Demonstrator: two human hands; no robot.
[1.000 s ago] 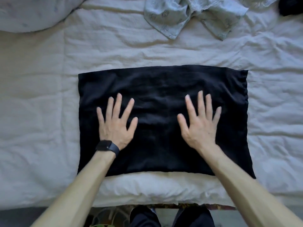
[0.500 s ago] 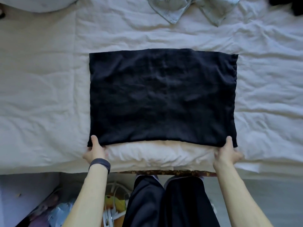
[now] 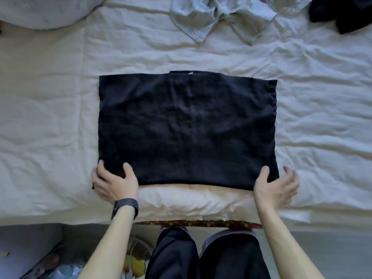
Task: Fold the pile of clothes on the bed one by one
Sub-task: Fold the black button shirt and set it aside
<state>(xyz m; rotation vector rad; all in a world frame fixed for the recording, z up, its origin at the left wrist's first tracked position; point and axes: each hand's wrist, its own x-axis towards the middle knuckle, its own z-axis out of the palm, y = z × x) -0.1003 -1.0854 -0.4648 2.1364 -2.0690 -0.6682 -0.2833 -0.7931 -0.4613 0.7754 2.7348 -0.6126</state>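
Black garment (image 3: 187, 127), folded, flat on bed (image 3: 50, 117). L hand (image 3: 114, 182): grip holds near-left corner. R hand (image 3: 275, 184): grip wide, thumb on near-right corner.

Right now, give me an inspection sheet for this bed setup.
Surface: bed, creased white cover.
Job's things: black garment lying flat as a rectangle near the bed's edge; pale blue garment and dark garment crumpled at the far side.
Clutter: grey bundle far left.
Hands: left hand grips the black garment's near left corner; right hand has its thumb on the near right corner, fingers blurred, grip unclear.
Cables: nothing seen.
Surroundings: coloured items on the floor; the person's dark trousers.
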